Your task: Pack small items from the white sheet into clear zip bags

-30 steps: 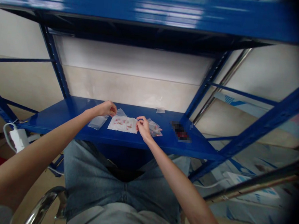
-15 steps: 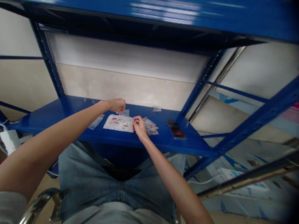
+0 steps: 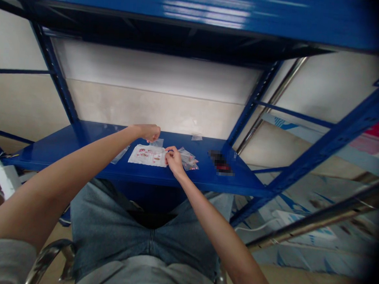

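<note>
A white sheet with small red pieces (image 3: 148, 155) lies flat on the blue shelf (image 3: 79, 145). My left hand (image 3: 150, 132) hovers at the sheet's far edge, fingers curled into a pinch over a small clear bag (image 3: 158, 143); what it grips is too small to name. My right hand (image 3: 173, 157) rests at the sheet's right edge, fingers pinched together on something tiny. A small heap of clear bags with red contents (image 3: 189, 159) lies just right of my right hand. Another clear bag (image 3: 121, 153) lies left of the sheet, partly under my left forearm.
A dark blurred object (image 3: 221, 162) sits further right on the shelf, and a small clear scrap (image 3: 196, 137) at the back. Blue uprights and an upper shelf frame the space. A white power adapter with cable (image 3: 2, 178) hangs at the left. Chrome tubes cross at right.
My left hand has moved from the sheet's left corner rightward to its far edge. My right hand stays at the sheet's right edge. The camera has drifted a little.
</note>
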`<state>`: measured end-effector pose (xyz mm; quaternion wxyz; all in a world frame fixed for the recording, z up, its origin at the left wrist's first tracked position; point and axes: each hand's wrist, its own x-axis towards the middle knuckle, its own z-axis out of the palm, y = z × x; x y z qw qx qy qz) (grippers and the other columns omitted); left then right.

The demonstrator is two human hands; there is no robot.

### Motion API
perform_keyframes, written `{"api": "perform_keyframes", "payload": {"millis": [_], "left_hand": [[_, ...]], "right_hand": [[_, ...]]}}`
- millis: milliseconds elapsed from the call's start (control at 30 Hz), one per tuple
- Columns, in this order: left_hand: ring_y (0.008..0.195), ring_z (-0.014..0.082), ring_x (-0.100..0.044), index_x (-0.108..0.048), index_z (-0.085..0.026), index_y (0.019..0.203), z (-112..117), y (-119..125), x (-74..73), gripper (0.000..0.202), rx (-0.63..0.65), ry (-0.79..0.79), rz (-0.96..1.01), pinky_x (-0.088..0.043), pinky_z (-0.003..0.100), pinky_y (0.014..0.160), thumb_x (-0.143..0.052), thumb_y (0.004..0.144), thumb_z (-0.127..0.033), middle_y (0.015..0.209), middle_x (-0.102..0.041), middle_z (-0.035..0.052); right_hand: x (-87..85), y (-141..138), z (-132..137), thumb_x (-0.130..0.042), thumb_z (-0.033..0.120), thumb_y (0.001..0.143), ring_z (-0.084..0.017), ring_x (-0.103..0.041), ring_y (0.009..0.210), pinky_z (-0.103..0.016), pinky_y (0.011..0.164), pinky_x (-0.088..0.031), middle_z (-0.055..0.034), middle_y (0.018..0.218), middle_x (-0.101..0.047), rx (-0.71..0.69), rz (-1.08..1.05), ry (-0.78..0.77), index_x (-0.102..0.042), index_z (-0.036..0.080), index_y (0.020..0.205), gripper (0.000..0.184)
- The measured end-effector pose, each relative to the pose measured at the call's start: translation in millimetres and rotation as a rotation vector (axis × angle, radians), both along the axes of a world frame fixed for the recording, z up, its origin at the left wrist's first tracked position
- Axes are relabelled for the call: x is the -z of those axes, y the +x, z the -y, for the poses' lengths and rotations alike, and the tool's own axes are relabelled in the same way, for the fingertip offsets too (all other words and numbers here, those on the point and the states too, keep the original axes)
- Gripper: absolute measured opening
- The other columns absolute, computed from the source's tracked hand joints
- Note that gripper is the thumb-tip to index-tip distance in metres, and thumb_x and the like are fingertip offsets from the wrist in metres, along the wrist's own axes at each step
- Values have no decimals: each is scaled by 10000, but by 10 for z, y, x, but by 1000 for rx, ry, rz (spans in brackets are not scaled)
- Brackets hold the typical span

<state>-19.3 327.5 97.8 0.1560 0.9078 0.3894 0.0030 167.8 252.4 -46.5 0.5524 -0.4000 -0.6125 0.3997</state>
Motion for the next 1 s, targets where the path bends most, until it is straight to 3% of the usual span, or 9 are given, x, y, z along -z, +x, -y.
{"api": "perform_keyframes", "payload": {"millis": [267,567,1000], "left_hand": [[470,115,-514,-689,-138,586,10,29,-4,134,19,22,-45,-385,236,551,-596,603,-43,449,-596,5],[439,90,-447,-728,-133,761,63,31,-54,173,-13,103,-26,-323,224,508,-724,603,-62,438,-565,-33],[530,122,-583,-756,-119,781,84,-8,-157,107,-87,117,-107,-369,226,570,-698,692,-102,602,-699,44]], "right_hand": [[-7,6,7,-472,217,698,-114,-463,438,-204,429,-351,80,577,-490,-4,3,-12,-506,230,958,263],[8,5,-2,-466,204,685,-117,-458,442,-209,436,-351,82,576,-484,-10,1,-4,-513,229,954,274],[12,6,2,-469,239,711,-114,-455,451,-204,441,-352,75,586,-497,-4,-4,-12,-516,228,964,257]]}}
